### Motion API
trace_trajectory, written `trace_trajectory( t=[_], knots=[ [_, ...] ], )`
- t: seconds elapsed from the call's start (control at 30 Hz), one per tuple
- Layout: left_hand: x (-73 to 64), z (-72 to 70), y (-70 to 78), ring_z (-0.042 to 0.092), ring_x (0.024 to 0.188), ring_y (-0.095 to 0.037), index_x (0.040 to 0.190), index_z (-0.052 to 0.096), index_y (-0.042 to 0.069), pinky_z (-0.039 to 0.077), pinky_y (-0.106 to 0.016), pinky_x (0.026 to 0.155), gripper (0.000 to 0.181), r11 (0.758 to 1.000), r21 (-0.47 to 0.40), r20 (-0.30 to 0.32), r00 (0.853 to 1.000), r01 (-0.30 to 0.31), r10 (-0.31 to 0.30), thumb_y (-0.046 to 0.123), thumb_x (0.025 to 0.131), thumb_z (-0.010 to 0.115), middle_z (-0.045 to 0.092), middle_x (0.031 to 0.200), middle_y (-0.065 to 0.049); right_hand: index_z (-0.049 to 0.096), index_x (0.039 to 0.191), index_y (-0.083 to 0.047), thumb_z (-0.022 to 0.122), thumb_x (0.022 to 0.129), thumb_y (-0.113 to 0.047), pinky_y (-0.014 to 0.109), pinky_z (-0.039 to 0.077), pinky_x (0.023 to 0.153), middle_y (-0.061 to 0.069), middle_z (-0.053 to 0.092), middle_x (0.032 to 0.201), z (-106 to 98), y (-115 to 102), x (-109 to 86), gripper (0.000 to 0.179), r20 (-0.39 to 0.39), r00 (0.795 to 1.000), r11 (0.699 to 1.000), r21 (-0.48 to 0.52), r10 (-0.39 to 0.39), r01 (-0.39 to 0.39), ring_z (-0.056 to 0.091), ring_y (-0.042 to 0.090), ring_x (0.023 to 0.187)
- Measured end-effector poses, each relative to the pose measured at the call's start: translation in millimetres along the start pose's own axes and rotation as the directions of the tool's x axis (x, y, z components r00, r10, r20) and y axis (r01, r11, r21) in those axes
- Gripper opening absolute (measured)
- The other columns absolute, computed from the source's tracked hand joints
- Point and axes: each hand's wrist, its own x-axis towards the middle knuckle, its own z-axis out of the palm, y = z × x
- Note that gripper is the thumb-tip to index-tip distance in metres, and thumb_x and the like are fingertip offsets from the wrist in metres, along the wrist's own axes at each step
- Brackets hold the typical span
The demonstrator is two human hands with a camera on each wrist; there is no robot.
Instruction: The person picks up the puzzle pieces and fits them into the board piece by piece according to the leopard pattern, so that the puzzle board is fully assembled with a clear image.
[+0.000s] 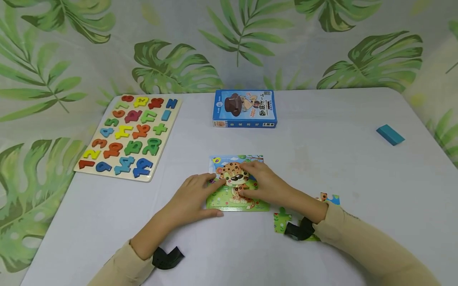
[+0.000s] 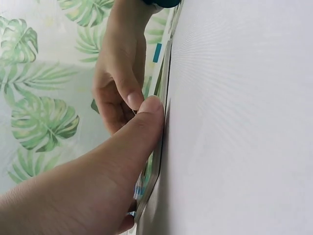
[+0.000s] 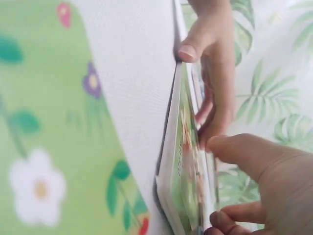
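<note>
A square leopard jigsaw puzzle (image 1: 229, 201) lies on the white table in front of me. My left hand (image 1: 191, 198) rests at its left side, forefinger on the leopard and thumb along the front edge. From the right, my right hand (image 1: 268, 182) reaches over the picture with thumb and forefinger spread apart. Between them a thin edge shows in the right wrist view, seemingly a puzzle piece (image 3: 215, 178) held just over the picture; the fingers hide most of it. Loose puzzle pieces (image 1: 281, 220) lie under my right wrist, partly covered.
A number board (image 1: 118, 174) with coloured figures lies at the left. The blue game box (image 1: 245, 109) is behind the puzzle, and a teal block (image 1: 390, 135) lies far right. Leaf-patterned cloth (image 1: 247, 31) hangs at the back.
</note>
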Motion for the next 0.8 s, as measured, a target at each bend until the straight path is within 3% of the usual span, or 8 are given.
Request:
trace_trajectory(
  t=[0.23,0.47,0.67,0.8],
  knots=[
    [5.5,0.2,3.7,0.037,0.114,-0.026,0.137,0.037,0.033,0.03,-0.044,0.094,0.075,0.996,0.075,0.005,0.999,-0.048,0.048,0.071,0.074,0.047,0.04,0.124,-0.011,0.046,0.129,0.0,0.072,0.075,-0.036,0.043,0.035,0.093,0.012,0.049,0.12,6.9,3.2,4.9,0.07,-0.02,0.996,0.99,-0.119,-0.082,0.079,0.042,0.026,0.112],
    [6.8,-3.5,6.6,0.038,0.112,-0.028,0.134,0.042,0.035,0.032,-0.045,0.092,0.068,0.989,0.127,0.026,0.997,-0.08,0.077,0.069,0.075,0.048,0.041,0.122,-0.013,0.053,0.125,-0.003,0.074,0.072,-0.038,0.041,0.034,0.091,0.008,0.051,0.113,8.8,0.1,7.1,0.067,-0.028,0.996,0.983,-0.169,-0.082,0.077,0.044,0.025,0.106],
    [6.9,-3.2,6.4,0.031,0.121,-0.03,0.134,0.043,0.032,0.029,-0.047,0.095,0.068,0.995,0.063,0.028,0.997,-0.072,0.071,0.066,0.075,0.052,0.031,0.137,-0.014,0.052,0.128,-0.008,0.068,0.074,-0.047,0.038,0.032,0.082,0.003,0.046,0.107,7.5,-2.0,6.0,0.068,0.006,0.998,0.965,-0.256,-0.062,0.061,0.04,0.021,0.099],
    [7.6,-1.2,5.0,0.023,0.128,-0.03,0.135,0.043,0.028,0.023,-0.047,0.1,0.069,0.997,0.004,0.033,0.997,-0.077,0.077,0.064,0.076,0.053,0.022,0.145,-0.012,0.044,0.134,-0.01,0.062,0.076,-0.055,0.044,0.027,0.087,0.006,0.042,0.115,4.9,-2.4,2.4,0.075,0.058,0.998,0.956,-0.288,-0.04,0.055,0.036,0.025,0.106]
  ],
)
